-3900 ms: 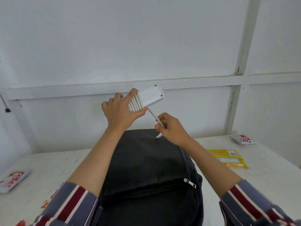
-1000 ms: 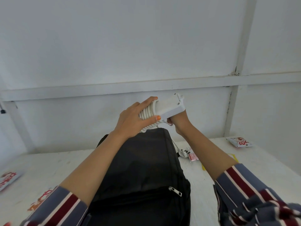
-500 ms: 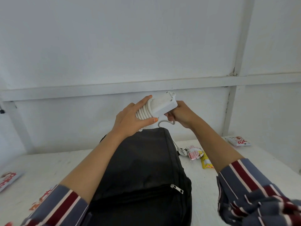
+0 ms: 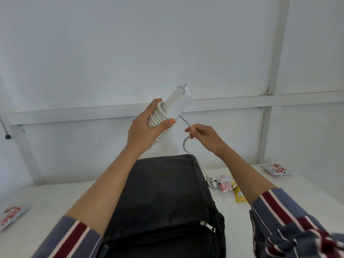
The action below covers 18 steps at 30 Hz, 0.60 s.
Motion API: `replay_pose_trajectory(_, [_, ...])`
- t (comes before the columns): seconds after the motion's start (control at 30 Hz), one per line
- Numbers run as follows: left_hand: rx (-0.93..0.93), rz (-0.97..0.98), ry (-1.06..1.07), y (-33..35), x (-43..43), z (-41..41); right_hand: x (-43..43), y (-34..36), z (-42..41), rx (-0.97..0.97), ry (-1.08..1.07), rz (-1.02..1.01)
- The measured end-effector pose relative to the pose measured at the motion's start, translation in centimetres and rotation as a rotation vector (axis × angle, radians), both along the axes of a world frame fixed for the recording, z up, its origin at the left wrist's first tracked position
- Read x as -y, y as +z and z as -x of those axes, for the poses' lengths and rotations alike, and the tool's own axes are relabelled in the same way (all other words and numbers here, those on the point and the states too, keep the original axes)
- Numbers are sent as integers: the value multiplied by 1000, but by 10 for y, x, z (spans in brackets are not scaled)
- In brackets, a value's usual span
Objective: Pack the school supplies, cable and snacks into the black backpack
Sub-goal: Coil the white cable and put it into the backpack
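The black backpack (image 4: pixel 163 198) lies flat on the white table in front of me. Above it, my left hand (image 4: pixel 144 130) grips a white power strip (image 4: pixel 176 101) with its white cable (image 4: pixel 185 144) coiled round the lower part. My right hand (image 4: pixel 202 135) pinches the loose length of that cable just right of the strip. The cable loops down past the backpack's far right corner to its plug (image 4: pixel 212 182) on the table.
A pink snack packet (image 4: pixel 226 185) and a yellow one (image 4: pixel 240 196) lie right of the backpack by the plug. A red-and-white packet (image 4: pixel 276 169) sits at the far right, another (image 4: pixel 10 216) at the left table edge. A white wall stands behind.
The strip has tilted more upright in my left hand. My right hand came out from behind the strip, moved down and right, and now pinches the loose cable.
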State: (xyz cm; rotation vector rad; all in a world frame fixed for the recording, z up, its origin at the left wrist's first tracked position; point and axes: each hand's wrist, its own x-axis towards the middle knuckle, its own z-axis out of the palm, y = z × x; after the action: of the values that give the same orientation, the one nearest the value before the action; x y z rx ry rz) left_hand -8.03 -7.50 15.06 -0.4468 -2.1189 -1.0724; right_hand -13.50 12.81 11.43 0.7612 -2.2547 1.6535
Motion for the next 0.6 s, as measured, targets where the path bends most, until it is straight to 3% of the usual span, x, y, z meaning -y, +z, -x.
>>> replay_pose_trajectory(0.2, [-61, -101, 39, 15, -3, -3, 6, 14, -5, -46, 14, 134])
replay_pose_trajectory(0.43, [-77, -107, 70, 22, -8, -5, 11, 7, -10, 116, 124, 229])
replay_pose_trajectory(0.6, [-82, -60, 253, 26, 1, 2, 27, 24, -29, -9, -18, 180])
